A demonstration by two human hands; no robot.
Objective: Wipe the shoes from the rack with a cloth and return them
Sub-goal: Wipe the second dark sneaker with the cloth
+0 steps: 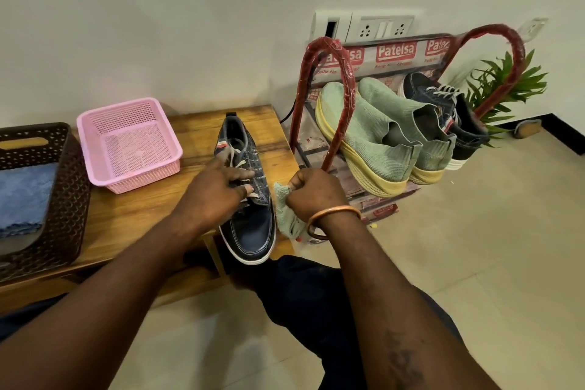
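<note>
A dark blue sneaker (253, 231) with white laces lies on the low wooden table (133, 215), toe towards me. My left hand (218, 190) rests on its laces with fingers spread. Just right of the shoe, my right hand (313, 193) grips a pale green cloth (286, 215) against the shoe's side. The red-framed shoe rack (335, 95) stands to the right. It holds a pair of green knit shoes (380, 136) and the matching dark blue sneaker (449, 117).
A pink mesh basket (95, 136) sits on the table left of the shoe. A brown woven basket (63, 199) with blue cloths stands at the far left. Behind the rack are a wall socket panel (380, 28) and a green plant (506, 85). Tiled floor lies to the right.
</note>
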